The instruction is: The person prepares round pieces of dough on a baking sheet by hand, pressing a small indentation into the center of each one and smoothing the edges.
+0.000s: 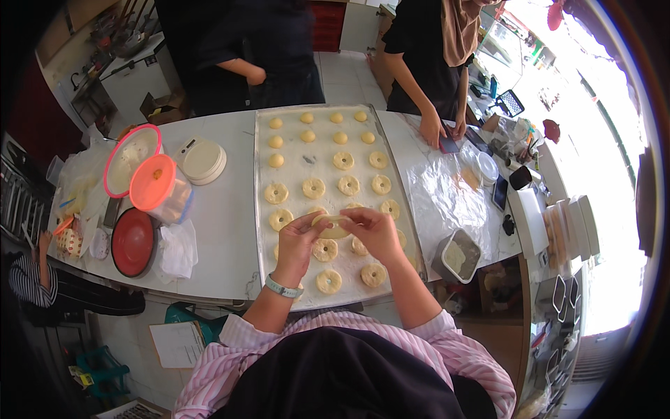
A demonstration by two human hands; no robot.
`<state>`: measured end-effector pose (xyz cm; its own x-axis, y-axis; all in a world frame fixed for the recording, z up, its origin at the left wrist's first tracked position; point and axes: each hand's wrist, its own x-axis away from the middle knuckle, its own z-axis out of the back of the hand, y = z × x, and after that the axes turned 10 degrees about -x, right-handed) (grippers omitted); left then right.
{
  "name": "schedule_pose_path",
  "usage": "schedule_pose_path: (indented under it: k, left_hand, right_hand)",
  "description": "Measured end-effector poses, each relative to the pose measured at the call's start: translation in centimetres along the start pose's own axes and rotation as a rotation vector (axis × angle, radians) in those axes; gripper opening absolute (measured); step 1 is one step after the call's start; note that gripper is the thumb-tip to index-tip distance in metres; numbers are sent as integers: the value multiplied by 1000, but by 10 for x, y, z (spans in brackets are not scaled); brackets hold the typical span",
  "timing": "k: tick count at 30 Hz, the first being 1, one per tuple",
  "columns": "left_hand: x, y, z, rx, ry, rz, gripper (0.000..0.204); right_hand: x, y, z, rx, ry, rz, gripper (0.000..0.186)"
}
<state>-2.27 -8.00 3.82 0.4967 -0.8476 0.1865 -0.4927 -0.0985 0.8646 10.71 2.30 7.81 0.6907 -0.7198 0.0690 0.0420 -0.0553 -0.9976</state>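
Between my left hand (303,234) and my right hand (371,230) is a pale piece of dough (332,226), held up over a floured metal tray (259,174), with the fingers of both hands closed on it. My left wrist has a light teal band. Ring-shaped doughs (329,281) lie in rows on the lower and middle part of the tray, and small round dough balls (308,135) sit toward its far end.
Left: pink-lidded containers (152,176), a red-black pan (131,244), a digital scale (199,164). Right: plastic sheet (443,192), floury steel container (455,255), phone (500,192). Two people (244,42) (419,63) stand across the table; another person (35,272) is at far left.
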Motion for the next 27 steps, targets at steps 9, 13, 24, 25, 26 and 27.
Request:
schedule_pose_path:
  k: [9, 13, 24, 25, 26, 27]
  left_hand:
    - [4, 12, 1, -41, -66, 146, 27]
    - [1, 1, 6, -71, -160, 149, 28]
    - [13, 2, 7, -103, -53, 157, 26]
    - [15, 4, 4, -68, -26, 160, 26]
    - [16, 4, 2, -62, -83, 173, 25]
    - [15, 5, 1, -57, -135, 185, 24]
  right_hand:
    - [4, 3, 9, -114, -79, -22, 26]
    - [8, 3, 1, -96, -89, -9, 26]
    - [16, 5, 7, -115, -85, -85, 27]
    - [14, 3, 10, -99, -44, -124, 27]
    - [13, 2, 12, -83, -3, -162, 28]
    - [14, 3, 10, -70, -48, -99, 28]
